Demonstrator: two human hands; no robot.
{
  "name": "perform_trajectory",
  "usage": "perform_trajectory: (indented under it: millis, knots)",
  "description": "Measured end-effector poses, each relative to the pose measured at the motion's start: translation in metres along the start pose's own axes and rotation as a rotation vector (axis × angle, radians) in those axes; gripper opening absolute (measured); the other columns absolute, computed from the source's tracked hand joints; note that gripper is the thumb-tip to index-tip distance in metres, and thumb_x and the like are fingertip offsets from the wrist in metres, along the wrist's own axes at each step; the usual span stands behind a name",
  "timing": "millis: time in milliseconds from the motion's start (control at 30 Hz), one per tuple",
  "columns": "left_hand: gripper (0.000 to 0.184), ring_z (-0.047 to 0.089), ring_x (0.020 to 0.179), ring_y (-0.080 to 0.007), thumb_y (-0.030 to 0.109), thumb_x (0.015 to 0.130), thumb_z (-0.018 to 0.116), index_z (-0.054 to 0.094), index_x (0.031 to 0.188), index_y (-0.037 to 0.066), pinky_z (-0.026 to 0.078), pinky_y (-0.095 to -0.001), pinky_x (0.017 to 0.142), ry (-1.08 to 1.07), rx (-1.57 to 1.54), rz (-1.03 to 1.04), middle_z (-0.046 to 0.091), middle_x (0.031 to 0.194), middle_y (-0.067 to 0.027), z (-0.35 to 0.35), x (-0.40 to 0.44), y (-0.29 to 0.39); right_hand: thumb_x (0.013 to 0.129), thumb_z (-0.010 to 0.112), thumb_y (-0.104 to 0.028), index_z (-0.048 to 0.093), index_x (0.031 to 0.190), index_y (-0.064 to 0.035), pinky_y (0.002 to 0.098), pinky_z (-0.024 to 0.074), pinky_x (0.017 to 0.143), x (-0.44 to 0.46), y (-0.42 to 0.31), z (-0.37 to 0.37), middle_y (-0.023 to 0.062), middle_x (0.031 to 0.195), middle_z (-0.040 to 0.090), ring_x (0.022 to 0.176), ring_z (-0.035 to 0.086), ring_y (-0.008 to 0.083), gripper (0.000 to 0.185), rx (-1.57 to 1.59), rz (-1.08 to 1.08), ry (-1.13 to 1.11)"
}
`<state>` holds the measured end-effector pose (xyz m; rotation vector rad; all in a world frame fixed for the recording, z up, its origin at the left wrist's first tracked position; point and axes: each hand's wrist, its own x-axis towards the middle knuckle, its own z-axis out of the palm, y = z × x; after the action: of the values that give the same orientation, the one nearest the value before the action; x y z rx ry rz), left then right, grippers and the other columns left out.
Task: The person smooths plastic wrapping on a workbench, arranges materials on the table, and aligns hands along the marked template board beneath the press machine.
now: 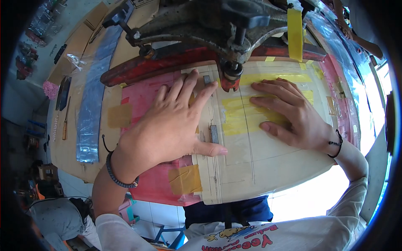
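My left hand (171,119) lies flat with its fingers spread. It spans the left edge of a cream sheet (234,167) and the pink sheet (153,186) beside it. Between its thumb and index finger is a small grey metal block (214,134); a second grey block (206,79) sits by the fingertips. My right hand (295,113) rests open on the cream sheet, fingers over strips of yellow tape (236,115). Pencil lines run across this sheet. Just beyond my hands, a notched red metal tip (230,79) hangs from a machine with a long red bar (167,62).
Dark cast-metal machine arms (188,31) with knobs overhang the work. Clear bluish plastic film (90,113) covers the table's left side, near an orange-handled tool (65,129). A yellow tape strip (295,35) dangles at the right. Another person's arm (364,44) shows at upper right.
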<state>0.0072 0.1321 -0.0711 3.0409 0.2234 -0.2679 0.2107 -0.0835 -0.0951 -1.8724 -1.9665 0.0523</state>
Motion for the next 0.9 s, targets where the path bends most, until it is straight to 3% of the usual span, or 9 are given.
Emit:
perform_trajectory:
  millis: [467,567,667,733,767,800,833,867,900]
  knots:
    - [0.131,0.016,0.15,-0.0532,0.084,0.067,0.07,0.021,0.158,0.004,0.02,-0.0667,0.119,-0.036,-0.043,-0.025,0.018,0.162,-0.029,0.01,0.009,-0.007,0.093,0.068,-0.019,0.07,0.117,-0.005,0.0477,0.0406,0.111,-0.006,-0.002,0.003,0.0145,0.136,0.063,0.126,0.058,0.0334,0.029,0.034,0.013,0.102]
    - [0.121,0.019,0.15,-0.0502,0.074,0.073,0.073,0.02,0.158,0.006,0.023,-0.0599,0.121,0.106,-0.053,0.006,0.02,0.162,-0.0288,0.02,0.002,-0.006,0.091,0.068,-0.017,0.071,0.115,-0.0056,0.0487,0.0428,0.11,-0.02,-0.01,0.002,0.0149,0.136,0.063,0.126,0.058,0.0342,0.027,-0.109,0.051,0.151]
    - [0.109,0.022,0.15,-0.0481,0.066,0.082,0.071,0.021,0.158,0.006,0.025,-0.0564,0.121,0.308,-0.127,-0.056,0.023,0.161,-0.0284,0.03,-0.035,0.019,0.09,0.067,-0.012,0.072,0.114,-0.0066,0.0484,0.045,0.108,-0.059,-0.053,-0.007,0.0145,0.135,0.064,0.124,0.06,0.0347,0.025,-0.164,0.111,0.297]
    - [0.091,0.026,0.149,-0.0459,0.053,0.091,0.069,0.027,0.157,0.007,0.025,-0.0564,0.121,0.496,-0.158,-0.04,0.027,0.16,-0.0275,0.049,-0.074,0.048,0.087,0.067,-0.006,0.071,0.114,-0.0032,0.0458,0.0467,0.105,-0.102,-0.097,0.0,0.0157,0.122,0.07,0.117,0.064,0.0362,0.028,0.087,0.257,0.484]
    - [0.087,0.028,0.148,-0.0473,0.05,0.092,0.069,0.03,0.157,0.008,0.025,-0.0603,0.119,0.512,-0.209,-0.055,0.028,0.159,-0.0291,0.062,-0.094,0.062,0.091,0.063,-0.007,0.069,0.114,0.0037,0.0431,0.0489,0.1,-0.138,-0.106,0.029,0.018,0.109,0.073,0.106,0.069,0.0335,0.026,0.242,0.314,0.677]
    - [0.083,0.029,0.147,-0.0486,0.048,0.093,0.069,0.032,0.156,0.008,0.025,-0.0641,0.117,0.526,-0.261,-0.069,0.028,0.158,-0.0307,0.076,-0.113,0.076,0.098,0.056,-0.013,0.066,0.108,0.0086,0.0393,0.052,0.089,-0.161,-0.133,0.07,0.0176,0.095,0.073,0.091,0.07,0.0269,0.026,0.432,0.506,1.033]
    - [0.081,0.029,0.147,-0.0473,0.044,0.093,0.07,0.033,0.156,0.008,0.025,-0.0634,0.117,0.576,-0.227,-0.135,0.03,0.158,-0.0299,0.092,-0.127,0.092,0.104,0.048,-0.02,0.064,0.102,0.0072,0.0341,0.0512,0.077,-0.178,-0.149,0.105,0.0134,0.088,0.069,0.08,0.064,0.0194,0.031,0.543,0.565,1.215]
    - [0.078,0.03,0.148,-0.046,0.039,0.093,0.071,0.034,0.155,0.008,0.026,-0.0627,0.117,0.629,-0.192,-0.198,0.031,0.157,-0.0291,0.11,-0.139,0.109,0.106,0.045,-0.02,0.062,0.1,0.0046,0.03,0.0477,0.071,-0.19,-0.167,0.143,0.01,0.082,0.064,0.074,0.06,0.0161,0.03,0.625,0.689,1.302]
    - [0.078,0.03,0.148,-0.044,0.034,0.092,0.073,0.036,0.155,0.007,0.025,-0.059,0.119,0.733,-0.197,-0.25,0.031,0.157,-0.0296,0.141,-0.147,0.12,0.107,0.044,-0.021,0.063,0.101,0.0035,0.0288,0.0465,0.069,-0.203,-0.183,0.176,0.0084,0.083,0.064,0.073,0.059,0.0148,0.031,0.715,0.939,1.211]
